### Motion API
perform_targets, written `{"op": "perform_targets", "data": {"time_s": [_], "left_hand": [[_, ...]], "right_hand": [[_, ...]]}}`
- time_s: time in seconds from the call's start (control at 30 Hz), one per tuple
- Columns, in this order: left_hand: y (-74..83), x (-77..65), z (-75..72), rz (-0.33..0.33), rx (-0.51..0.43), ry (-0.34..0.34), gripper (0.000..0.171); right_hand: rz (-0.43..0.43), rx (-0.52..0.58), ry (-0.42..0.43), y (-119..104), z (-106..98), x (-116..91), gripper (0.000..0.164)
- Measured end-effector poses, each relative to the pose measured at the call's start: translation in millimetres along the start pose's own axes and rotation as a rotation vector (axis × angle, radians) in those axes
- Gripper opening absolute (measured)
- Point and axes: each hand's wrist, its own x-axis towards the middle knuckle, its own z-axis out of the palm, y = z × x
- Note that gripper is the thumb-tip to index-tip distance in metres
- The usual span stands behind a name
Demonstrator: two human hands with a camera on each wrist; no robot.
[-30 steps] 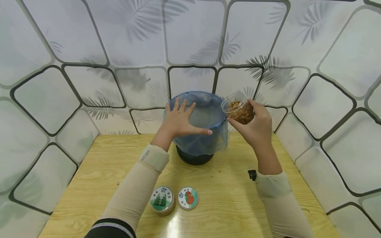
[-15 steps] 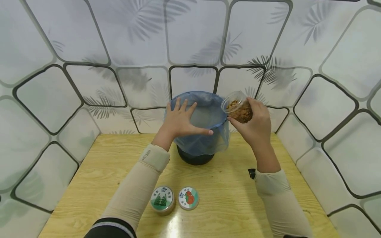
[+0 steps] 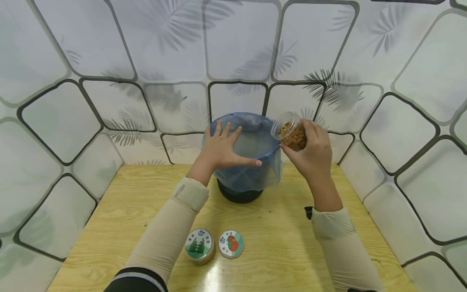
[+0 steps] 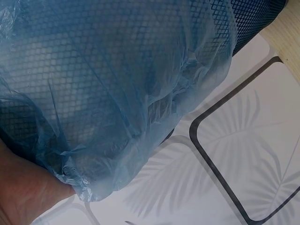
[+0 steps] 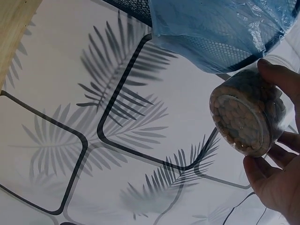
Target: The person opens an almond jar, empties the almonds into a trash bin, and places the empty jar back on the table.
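My right hand (image 3: 315,152) grips a clear plastic jar (image 3: 293,136) of small brown pieces that look like nuts or beans. Tilted with its uncovered mouth to the left, the jar is at the right rim of a dark mesh bin (image 3: 240,196). In the right wrist view, the jar's base (image 5: 241,122) shows the pieces packed inside. A blue plastic bag (image 3: 251,168) lines the bin and hangs over its rim. With fingers spread, my left hand (image 3: 220,152) lies at the bin's left and near side; the left wrist view shows it against the bag (image 4: 108,117).
On the wooden table (image 3: 277,243), near the front, stand a round jar (image 3: 198,245) with a green-pictured lid and, beside it, a flat-looking round lid (image 3: 231,243) with a tomato picture. Patterned white walls (image 3: 233,48) enclose the back and sides.
My right hand and the jar have shifted very slightly to the left, and the jar's tilt looks a little different. My left hand stays in place at the bin.
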Motion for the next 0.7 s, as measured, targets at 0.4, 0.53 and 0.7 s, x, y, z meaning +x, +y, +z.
{"op": "perform_targets", "data": {"time_s": [0.4,0.53,0.7], "left_hand": [[0.2,0.4,0.6,0.001,-0.012,-0.003,0.133],[-0.4,1.0,0.8,-0.001,-0.003,0.004,0.133],[-0.8,1.0,1.9,0.000,0.005,0.008,0.133]], "right_hand": [[-0.048,-0.028,0.006,-1.0,1.2,3.8,0.086],[-0.064,-0.027,0.006,-3.1,0.9,5.1,0.086],[-0.083,-0.032,0.011,-3.4,2.0,5.5,0.085]]}}
